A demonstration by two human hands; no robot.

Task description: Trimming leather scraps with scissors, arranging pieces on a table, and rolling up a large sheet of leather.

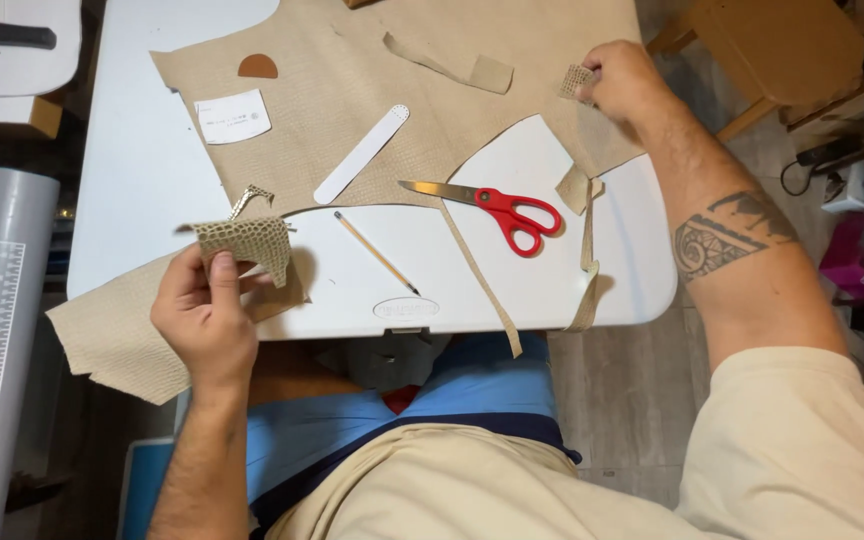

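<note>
- Nearest the lens, left hand [202,315] pinches a cut piece of beige textured leather [244,243] between thumb and fingers, lifted just above the worktop's [142,170] front-left edge.
- Right hand [624,82] is closed on a small scrap [576,82] at the far right, over the large hide [452,110].
- Holding well, I judge, means gripping near the edges so the grain stays visible and uncreased.
- Red-handled scissors [497,207], a pencil [375,252] and a white strip template [362,153] lie between the hands.
- Loose trimmed strips [482,280] hang off the front edge and could snag a sleeve.
</note>
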